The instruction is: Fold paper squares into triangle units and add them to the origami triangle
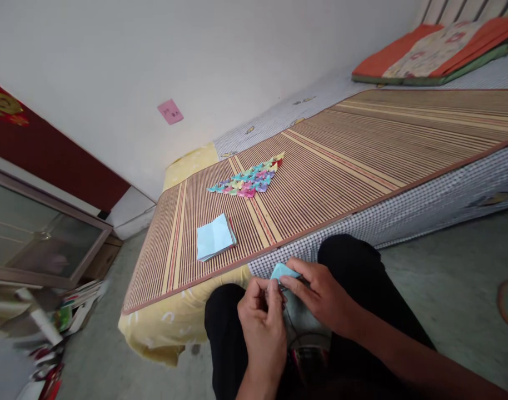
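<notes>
1. Hands come first, held over the person's lap in black trousers: the left hand (262, 316) is closed, its thumb and fingers pinching the lower part of a small light-blue paper piece (282, 271).
2. The right hand (320, 294) is closed on the same paper from the other side, thumb and forefinger pressing near its upper corner. Only that corner shows clear of the fingers.
3. By its look the paper is very light, thin and limp. It likely creases under any firm pinch and could crumple or tear if squeezed.
4. It seems best held by fingertips at the edges and corners, one hand steadying while the other presses.
5. Just beyond the knees, a stack of light-blue paper squares (214, 238) lies on the bamboo mat (362, 150) that covers the bed (446, 194), near the mat's front edge.
6. Farther up the mat, well apart from the stack, many small folded paper pieces (249, 178) — pink, blue, yellow, purple — lie packed together in a triangle.
7. A pink note (170, 111) is stuck to the wall, and an orange-bordered cushion (437, 50) lies at the bed's far end.
</notes>
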A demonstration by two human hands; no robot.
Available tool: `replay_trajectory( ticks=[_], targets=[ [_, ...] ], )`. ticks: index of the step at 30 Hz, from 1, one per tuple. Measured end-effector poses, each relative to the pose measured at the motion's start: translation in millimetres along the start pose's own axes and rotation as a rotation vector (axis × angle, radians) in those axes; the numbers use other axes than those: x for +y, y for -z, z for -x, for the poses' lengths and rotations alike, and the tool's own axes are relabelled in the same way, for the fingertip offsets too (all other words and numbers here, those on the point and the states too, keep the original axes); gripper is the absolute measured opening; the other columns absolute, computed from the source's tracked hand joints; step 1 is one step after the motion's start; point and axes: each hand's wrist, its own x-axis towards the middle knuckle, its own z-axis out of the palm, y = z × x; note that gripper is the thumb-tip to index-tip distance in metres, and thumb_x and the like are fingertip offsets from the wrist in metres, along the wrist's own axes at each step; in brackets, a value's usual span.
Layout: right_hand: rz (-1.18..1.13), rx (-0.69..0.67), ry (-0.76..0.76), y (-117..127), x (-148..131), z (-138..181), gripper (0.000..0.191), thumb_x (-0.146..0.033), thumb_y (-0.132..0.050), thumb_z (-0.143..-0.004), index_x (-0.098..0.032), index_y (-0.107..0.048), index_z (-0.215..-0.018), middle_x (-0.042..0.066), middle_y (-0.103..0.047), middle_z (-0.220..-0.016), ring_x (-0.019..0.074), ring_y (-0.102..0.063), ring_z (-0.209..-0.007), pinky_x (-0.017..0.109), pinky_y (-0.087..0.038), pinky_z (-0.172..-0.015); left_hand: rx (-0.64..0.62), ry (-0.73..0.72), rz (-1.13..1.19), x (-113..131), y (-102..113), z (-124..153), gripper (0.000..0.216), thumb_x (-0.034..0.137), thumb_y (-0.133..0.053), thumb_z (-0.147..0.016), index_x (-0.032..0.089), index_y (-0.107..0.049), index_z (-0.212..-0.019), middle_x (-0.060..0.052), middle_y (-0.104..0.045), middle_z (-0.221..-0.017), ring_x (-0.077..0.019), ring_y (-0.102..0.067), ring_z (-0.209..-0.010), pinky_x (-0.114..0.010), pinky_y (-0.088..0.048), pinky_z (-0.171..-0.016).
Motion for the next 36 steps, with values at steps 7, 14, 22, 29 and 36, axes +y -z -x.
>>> replay_trajectory(
  ticks=[7,14,22,29,36],
  targets=[
    [0.025,-0.176,0.061,9.9,-2.8,-0.1,0.031,-0.031,-0.051,-0.1,-0.021,-0.039,-0.072,-0.006,-0.04,-0.067,0.012,-0.04,-0.062,0.025,-0.031,-0.057,-0.146,0.066,0.126,7.3,5.6,-10.1,0.026,0.043,-0.072,-0.087,0.018,-0.066,-0.082,0.001,-0.061,-0.072,-0.014,-0.053,-0.069,-0.024,-0.044,-0.065],
    [-0.005,-0.128,0.024,11.2,-4.4,1.0,0.04,-0.037,-0.042,-0.106,-0.022,-0.038,-0.069,-0.005,-0.039,-0.064,0.012,-0.04,-0.06,0.026,-0.032,-0.057,-0.064,0.14,0.33,-2.1,7.1,-11.9,0.028,0.034,-0.076,-0.085,0.016,-0.062,-0.07,0.003,-0.052,-0.066,-0.0102,-0.044,-0.063,-0.022,-0.038,-0.063],
    [-0.254,0.016,-0.043,15.8,-2.5,0.8,0.031,-0.042,-0.059,-0.099,-0.02,-0.055,-0.077,-0.005,-0.046,-0.065,0.0119,-0.045,-0.059,0.025,-0.036,-0.056,-0.128,0.482,0.835,-0.8,-3.9,-17.9,0.026,0.029,-0.091,-0.067,0.012,-0.071,-0.071,0.001,-0.062,-0.062,-0.0073,-0.053,-0.057,-0.016,-0.045,-0.056],
    [-0.378,-0.047,-0.093,9.4,-7.8,2.0,0.022,-0.039,-0.071,-0.091,-0.02,-0.062,-0.085,-0.002,-0.06,-0.074,0.0139,-0.057,-0.068,0.026,-0.046,-0.064,-0.128,0.623,1.025,-5.4,-10.1,-16.5,0.02,0.018,-0.089,-0.07,0.013,-0.071,-0.075,-0.001,-0.069,-0.073,-0.0085,-0.063,-0.062,-0.016,-0.053,-0.06],
    [-0.353,-0.051,-0.05,11.0,-6.6,2.6,0.013,-0.031,-0.061,-0.095,-0.021,-0.059,-0.087,-0.001,-0.061,-0.076,0.0151,-0.06,-0.069,0.027,-0.05,-0.065,-0.134,0.613,1.036,-4.5,-10.1,-15.3,0.024,0.022,-0.09,-0.069,0.014,-0.071,-0.079,-0.001,-0.071,-0.081,-0.0096,-0.067,-0.071,-0.018,-0.056,-0.068]
  ],
)
